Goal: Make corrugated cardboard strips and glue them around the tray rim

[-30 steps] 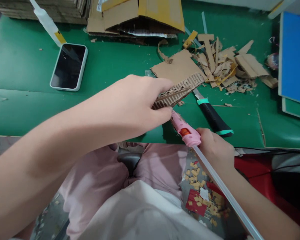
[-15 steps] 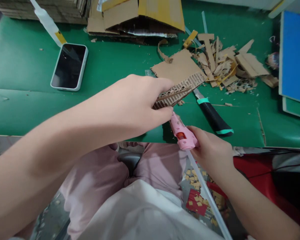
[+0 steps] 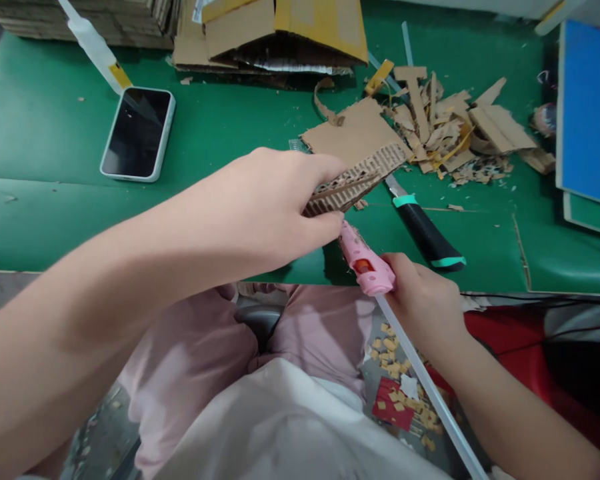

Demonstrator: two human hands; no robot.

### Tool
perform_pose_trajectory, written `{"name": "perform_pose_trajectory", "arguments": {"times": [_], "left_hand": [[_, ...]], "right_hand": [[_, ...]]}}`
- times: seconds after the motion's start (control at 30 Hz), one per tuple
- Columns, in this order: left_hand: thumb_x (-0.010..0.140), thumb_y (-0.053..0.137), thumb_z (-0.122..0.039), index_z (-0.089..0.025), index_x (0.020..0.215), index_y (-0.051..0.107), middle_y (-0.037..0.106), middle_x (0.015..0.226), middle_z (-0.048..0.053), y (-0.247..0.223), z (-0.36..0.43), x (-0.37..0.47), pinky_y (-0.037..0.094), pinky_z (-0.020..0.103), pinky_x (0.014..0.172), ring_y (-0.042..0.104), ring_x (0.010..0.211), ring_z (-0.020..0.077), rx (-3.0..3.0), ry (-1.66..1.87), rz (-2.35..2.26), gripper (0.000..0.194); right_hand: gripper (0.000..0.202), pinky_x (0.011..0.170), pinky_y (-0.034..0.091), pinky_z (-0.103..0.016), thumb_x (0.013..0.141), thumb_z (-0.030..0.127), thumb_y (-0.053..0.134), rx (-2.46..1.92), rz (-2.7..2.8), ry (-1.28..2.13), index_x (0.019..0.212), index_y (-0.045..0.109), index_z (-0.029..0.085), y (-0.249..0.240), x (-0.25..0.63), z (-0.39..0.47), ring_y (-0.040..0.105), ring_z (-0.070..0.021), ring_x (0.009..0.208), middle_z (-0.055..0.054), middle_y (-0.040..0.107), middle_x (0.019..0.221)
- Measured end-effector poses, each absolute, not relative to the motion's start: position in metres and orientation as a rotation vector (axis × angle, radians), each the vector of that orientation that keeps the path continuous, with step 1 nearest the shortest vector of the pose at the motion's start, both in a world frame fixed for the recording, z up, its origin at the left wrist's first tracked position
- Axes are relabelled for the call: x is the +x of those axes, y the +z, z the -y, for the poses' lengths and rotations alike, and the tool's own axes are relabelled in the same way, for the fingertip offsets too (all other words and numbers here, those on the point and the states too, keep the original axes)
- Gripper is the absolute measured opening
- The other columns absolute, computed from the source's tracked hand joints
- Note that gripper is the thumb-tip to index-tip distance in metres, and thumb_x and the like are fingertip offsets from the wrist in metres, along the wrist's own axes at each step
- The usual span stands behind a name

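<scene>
My left hand grips a layered piece of corrugated cardboard, its fluted edge turned up toward me. In my right hand is a pink hot glue gun, its front end close under my left thumb. The nozzle tip is hidden there, so I cannot tell whether it touches the cardboard. A long translucent glue stick sticks out of the gun's back end. Just right of the cardboard lies a utility knife with a black and teal handle. Behind the held piece is a flat cardboard sheet.
A phone lies on the green table at the left. Cardboard scraps are heaped at the back right, near blue boards. A folded cardboard box and stacked cardboard stand at the back.
The glue gun's back end and my right hand have shifted slightly up and to the right. My left hand keeps its hold on the cardboard.
</scene>
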State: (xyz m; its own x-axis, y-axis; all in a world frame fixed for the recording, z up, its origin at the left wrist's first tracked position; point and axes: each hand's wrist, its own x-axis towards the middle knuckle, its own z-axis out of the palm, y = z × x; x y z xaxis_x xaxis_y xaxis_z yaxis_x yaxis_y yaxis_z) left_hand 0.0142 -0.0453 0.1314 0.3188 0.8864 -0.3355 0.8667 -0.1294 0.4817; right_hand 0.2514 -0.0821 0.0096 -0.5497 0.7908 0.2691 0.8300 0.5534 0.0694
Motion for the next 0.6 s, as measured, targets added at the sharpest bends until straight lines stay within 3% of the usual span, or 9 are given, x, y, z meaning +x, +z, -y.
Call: {"name": "perform_pose_trajectory", "arguments": {"times": [0.17, 0.27, 0.4, 0.6], "left_hand": [[0.083, 0.045, -0.029, -0.021, 0.082, 0.056, 0.05, 0.064, -0.005, 0.13, 0.045, 0.015, 0.026, 0.021, 0.052, 0.04, 0.052, 0.0072, 1.991, 0.029, -1.553, 0.014], [0.079, 0.048, -0.032, -0.021, 0.082, 0.059, 0.049, 0.062, -0.005, 0.122, 0.042, 0.012, 0.029, 0.02, 0.054, 0.048, 0.057, 0.0089, 1.992, 0.108, -1.551, 0.016], [0.077, 0.047, -0.034, -0.021, 0.081, 0.061, 0.05, 0.062, -0.004, 0.116, 0.042, 0.009, 0.033, 0.019, 0.057, 0.056, 0.068, 0.0123, 1.999, 0.186, -1.519, 0.019], [0.077, 0.046, -0.036, -0.021, 0.079, 0.058, 0.051, 0.06, -0.004, 0.117, 0.043, 0.009, 0.033, 0.02, 0.055, 0.056, 0.064, 0.0128, 1.974, 0.155, -1.523, 0.019]], "right_hand": [[0.032, 0.042, 0.028, -0.023, 0.091, 0.041, 0.038, -1.387, 2.582, -0.247, 0.078, 0.054, 0.016, 0.012, 0.252, 0.083, 0.054, -0.0145, 0.047, -0.002, 0.059, 0.054], [0.036, 0.042, 0.028, -0.023, 0.092, 0.044, 0.036, -1.387, 2.568, -0.223, 0.077, 0.053, 0.016, 0.011, 0.253, 0.083, 0.054, -0.0147, 0.046, -0.002, 0.057, 0.053], [0.033, 0.042, 0.028, -0.023, 0.091, 0.043, 0.038, -1.381, 2.573, -0.202, 0.077, 0.053, 0.016, 0.011, 0.254, 0.085, 0.053, -0.0143, 0.047, -0.002, 0.057, 0.053], [0.025, 0.046, 0.031, -0.023, 0.088, 0.037, 0.044, -1.374, 2.556, -0.216, 0.087, 0.056, 0.016, 0.011, 0.25, 0.085, 0.057, -0.0144, 0.054, -0.003, 0.063, 0.063]]}}
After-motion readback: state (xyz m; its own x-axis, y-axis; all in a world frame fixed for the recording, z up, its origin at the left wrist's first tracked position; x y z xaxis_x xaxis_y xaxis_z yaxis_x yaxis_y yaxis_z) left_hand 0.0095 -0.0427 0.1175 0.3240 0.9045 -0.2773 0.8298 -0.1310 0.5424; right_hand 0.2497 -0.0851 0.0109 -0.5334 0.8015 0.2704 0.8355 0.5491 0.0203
